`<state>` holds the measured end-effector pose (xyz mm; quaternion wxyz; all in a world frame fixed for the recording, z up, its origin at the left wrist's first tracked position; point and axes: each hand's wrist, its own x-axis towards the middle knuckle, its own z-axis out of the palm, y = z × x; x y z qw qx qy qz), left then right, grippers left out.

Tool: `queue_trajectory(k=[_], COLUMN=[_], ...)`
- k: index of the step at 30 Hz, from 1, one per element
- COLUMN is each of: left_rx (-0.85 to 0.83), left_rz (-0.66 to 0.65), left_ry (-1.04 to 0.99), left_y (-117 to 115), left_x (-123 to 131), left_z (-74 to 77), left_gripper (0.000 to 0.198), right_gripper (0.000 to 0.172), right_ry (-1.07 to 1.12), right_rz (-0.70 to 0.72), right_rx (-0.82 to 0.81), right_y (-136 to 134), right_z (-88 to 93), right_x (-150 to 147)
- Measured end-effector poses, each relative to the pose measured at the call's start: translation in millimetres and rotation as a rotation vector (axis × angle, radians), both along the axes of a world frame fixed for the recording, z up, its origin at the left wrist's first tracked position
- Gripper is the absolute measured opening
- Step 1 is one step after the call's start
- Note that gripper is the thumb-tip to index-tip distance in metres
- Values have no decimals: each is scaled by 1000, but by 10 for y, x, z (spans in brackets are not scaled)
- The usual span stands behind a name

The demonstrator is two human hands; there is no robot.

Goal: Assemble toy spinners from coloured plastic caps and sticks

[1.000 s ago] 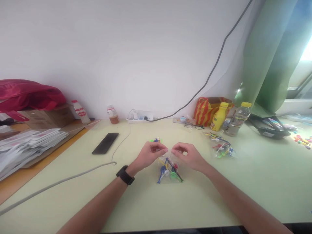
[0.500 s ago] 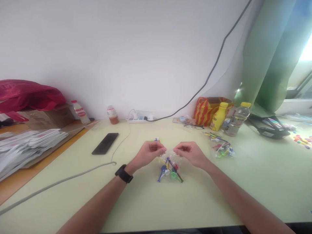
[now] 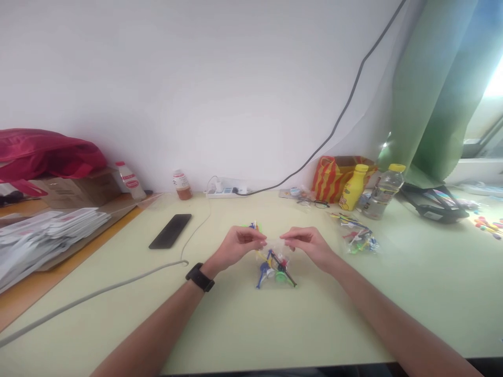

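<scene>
Small clear plastic bag [image 3: 275,268], filled with blue, green, yellow and red plastic pieces, is held at the middle of the pale green table [image 3: 243,335]. Its bottom appears to rest on the tabletop; this cannot be confirmed.

Left hand [image 3: 237,246]: fingers closed, top edge of the bag pinched at its left corner. Black wristwatch [image 3: 200,277] is worn on that wrist.

Right hand [image 3: 307,245]: fingers closed, top edge pinched at the right corner. The fingertips of both hands are set close together, just apart.

Nearby:
- A second clear bag of coloured pieces [image 3: 358,236] is seen to the right, well apart.
- Black smartphone [image 3: 170,231] is laid flat to the left.
- Grey cable [image 3: 98,293] is run across the table on the left side.
- Yellow plastic bottle [image 3: 352,188] and clear bottle with yellow cap [image 3: 383,193] are stood upright at the back right, beside each other.
</scene>
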<state>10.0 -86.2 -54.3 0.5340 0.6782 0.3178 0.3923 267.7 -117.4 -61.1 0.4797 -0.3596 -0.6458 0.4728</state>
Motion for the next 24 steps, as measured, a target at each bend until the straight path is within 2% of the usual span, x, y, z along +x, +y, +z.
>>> queue_trajectory(k=[6, 10, 14, 18, 21, 24], left_rx=[75, 62, 70, 107, 177, 200], left_rz=[79, 90, 89, 116, 145, 136], left_ry=[17, 45, 29, 31, 129, 167], left_y=[16, -23, -39, 0, 38, 57], left_x=[12, 23, 30, 18, -2, -17], left_z=[-9, 22, 24, -11, -35, -41], left_gripper=[22, 21, 26, 40, 28, 25], right_gripper=[22, 25, 27, 35, 31, 30], right_ry=[-19, -50, -106, -105, -139, -134], right_rz=[-46, -69, -125, -186, -197, -180], right_rx=[39, 106, 146, 152, 154, 117], right_y=[11, -31, -37, -2, 20, 25], right_z=[-18, 19, 13, -37, -66, -79], right_x=[6, -8, -35, -54, -60, -68])
